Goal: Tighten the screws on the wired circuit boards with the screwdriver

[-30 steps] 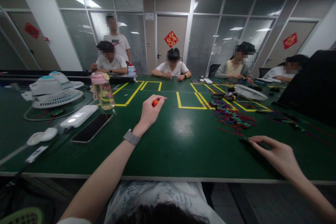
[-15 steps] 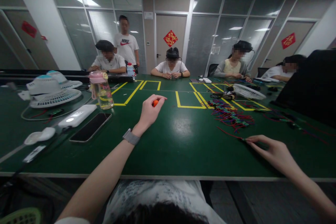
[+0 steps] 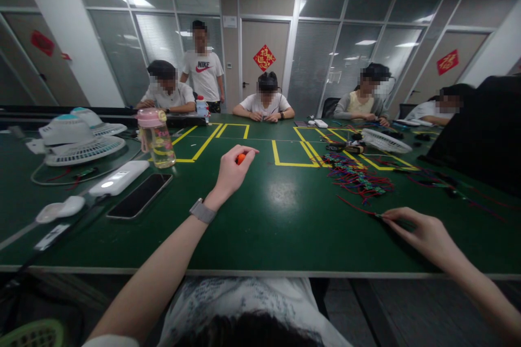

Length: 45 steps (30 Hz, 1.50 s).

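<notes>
My left hand [image 3: 232, 173], with a grey-banded watch on its wrist, is closed around a small object with a rounded orange end [image 3: 241, 159]. The fingers hide the rest of it, so its kind does not show. Over the right part of the green table, my right hand [image 3: 423, 230] pinches a small green circuit board [image 3: 377, 215] between thumb and fingertips. A red wire [image 3: 352, 205] runs from that board toward the left. Just beyond lies a pile of similar boards with red and blue wires [image 3: 358, 176].
On the left are a phone [image 3: 140, 197], a white power strip [image 3: 119, 178], a pink-lidded bottle [image 3: 157, 141] and white fans [image 3: 83, 143]. Yellow tape [image 3: 295, 165] marks the table [image 3: 260, 244]. Another fan part [image 3: 385, 141] lies at right, near a black screen [image 3: 480, 135]. Several people sit or stand opposite.
Both my hands stay almost still, with the same holds. The standing person in the background has shifted slightly to the right.
</notes>
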Available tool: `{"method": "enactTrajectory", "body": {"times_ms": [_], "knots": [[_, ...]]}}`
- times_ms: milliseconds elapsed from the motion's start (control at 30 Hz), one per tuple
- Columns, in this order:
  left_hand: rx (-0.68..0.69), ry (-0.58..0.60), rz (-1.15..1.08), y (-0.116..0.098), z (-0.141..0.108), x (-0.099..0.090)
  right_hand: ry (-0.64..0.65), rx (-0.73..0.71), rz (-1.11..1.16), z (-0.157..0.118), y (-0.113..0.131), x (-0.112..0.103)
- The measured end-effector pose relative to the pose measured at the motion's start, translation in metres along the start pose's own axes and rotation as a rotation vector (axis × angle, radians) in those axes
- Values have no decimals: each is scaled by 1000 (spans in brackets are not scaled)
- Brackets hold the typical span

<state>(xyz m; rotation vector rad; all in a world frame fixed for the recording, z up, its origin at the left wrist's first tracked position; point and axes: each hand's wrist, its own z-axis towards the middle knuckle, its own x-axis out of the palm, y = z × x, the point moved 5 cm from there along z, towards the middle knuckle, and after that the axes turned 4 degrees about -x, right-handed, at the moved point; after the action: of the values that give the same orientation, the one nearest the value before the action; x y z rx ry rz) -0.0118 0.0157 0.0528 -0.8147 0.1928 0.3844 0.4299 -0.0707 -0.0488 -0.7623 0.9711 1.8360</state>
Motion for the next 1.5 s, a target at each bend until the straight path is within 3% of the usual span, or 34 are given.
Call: {"method": "enactTrajectory", "body": {"times_ms": [167, 300, 400, 500, 633, 833, 1167, 1333, 1500], "knots": [[5, -11, 6, -1, 0, -1, -69, -149, -268, -6, 15, 7], [1, -5, 8, -3, 0, -1, -62, -170, -493, -12, 40, 20], [-1, -6, 5, -3, 0, -1, -63, -142, -536, -16, 47, 21], [-6, -11, 3, -2, 0, -2, -77, -73, -492, -19, 29, 14], [-3, -11, 6, -2, 0, -2, -76, 62, -420, -23, -20, 0], [-6, -7, 5, -3, -1, 0, 28, 162, -243, -16, -69, -3], [-20, 6, -9, -4, -1, 0, 212, 141, -235, -5, -93, 20], [-12, 7, -3, -3, -2, 0, 157, 172, -186, -3, -89, 17], [-14, 7, -12, -3, -1, 0, 4, 285, -60, 8, -84, 0]]}}
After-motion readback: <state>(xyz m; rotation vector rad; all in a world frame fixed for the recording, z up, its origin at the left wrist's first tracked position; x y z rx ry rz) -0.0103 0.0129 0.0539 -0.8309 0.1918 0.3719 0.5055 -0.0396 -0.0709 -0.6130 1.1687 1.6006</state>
